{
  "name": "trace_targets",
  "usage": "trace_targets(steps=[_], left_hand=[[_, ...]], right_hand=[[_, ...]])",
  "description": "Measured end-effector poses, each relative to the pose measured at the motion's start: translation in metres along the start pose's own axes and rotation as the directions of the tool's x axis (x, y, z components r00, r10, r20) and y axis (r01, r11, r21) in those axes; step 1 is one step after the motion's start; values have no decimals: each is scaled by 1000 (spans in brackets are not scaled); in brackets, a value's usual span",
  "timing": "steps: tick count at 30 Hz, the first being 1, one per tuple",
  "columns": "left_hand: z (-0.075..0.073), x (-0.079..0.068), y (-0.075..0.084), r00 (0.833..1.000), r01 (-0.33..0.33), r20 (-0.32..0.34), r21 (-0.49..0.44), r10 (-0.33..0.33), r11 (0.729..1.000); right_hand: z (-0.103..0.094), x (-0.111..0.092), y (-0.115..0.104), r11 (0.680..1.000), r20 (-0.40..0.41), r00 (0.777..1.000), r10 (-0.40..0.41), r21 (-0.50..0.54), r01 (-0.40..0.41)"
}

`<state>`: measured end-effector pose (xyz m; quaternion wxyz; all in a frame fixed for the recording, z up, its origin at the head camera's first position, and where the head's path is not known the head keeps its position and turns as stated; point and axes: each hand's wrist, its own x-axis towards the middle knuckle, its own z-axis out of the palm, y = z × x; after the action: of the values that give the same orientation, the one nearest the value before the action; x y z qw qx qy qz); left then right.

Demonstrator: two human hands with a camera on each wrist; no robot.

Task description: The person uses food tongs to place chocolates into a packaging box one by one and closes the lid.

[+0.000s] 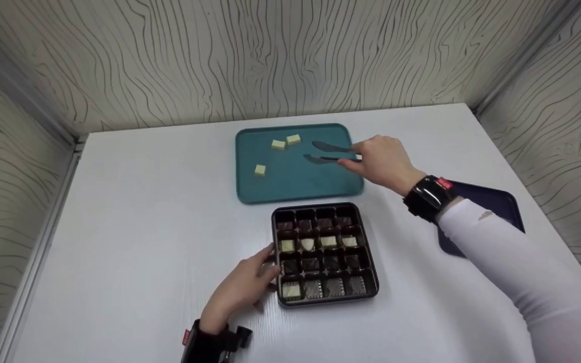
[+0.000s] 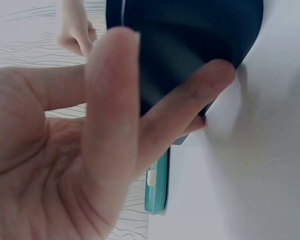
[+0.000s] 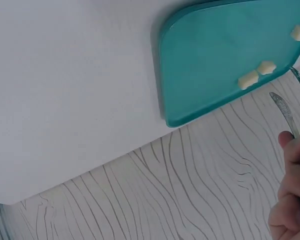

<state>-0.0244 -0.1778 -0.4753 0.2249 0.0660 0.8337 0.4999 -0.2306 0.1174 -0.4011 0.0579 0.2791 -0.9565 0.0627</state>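
A pair of metal tongs hangs over the right part of a teal tray, its tips apart with nothing between them. My right hand grips the tongs by their handles. On the tray lie three pale, cream-coloured blocks: one block at the left and a pair close together near the back. Nearer to me stands a dark divided box. Its compartments hold dark pieces and pale pieces. My left hand rests against the box's left side, fingers extended in the left wrist view.
A dark navy tray lies on the right of the white table, partly hidden under my right forearm. Wood-grain patterned panels stand behind the table and at both sides.
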Motion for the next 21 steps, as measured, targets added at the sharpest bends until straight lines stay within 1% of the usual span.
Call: trace_targets(steps=[7, 10, 12, 17, 21], left_hand=[[-2, 0, 2, 1000, 4, 12, 2, -4, 1000], [-1, -1, 1, 1000, 17, 10, 11, -18, 1000], [0, -2, 1, 1000, 17, 2, 34, -17, 999], [0, 0, 3, 1000, 3, -13, 55, -3, 998], [0, 0, 3, 1000, 4, -13, 27, -3, 1000]], right_hand=[[27, 40, 8, 996, 5, 996, 84, 16, -84], [41, 55, 7, 994, 26, 994, 106, 25, -107], [49, 62, 5, 992, 43, 991, 123, 19, -124], [56, 78, 0, 983, 48, 982, 182, 12, -182], [60, 87, -3, 982, 53, 981, 187, 27, -189]])
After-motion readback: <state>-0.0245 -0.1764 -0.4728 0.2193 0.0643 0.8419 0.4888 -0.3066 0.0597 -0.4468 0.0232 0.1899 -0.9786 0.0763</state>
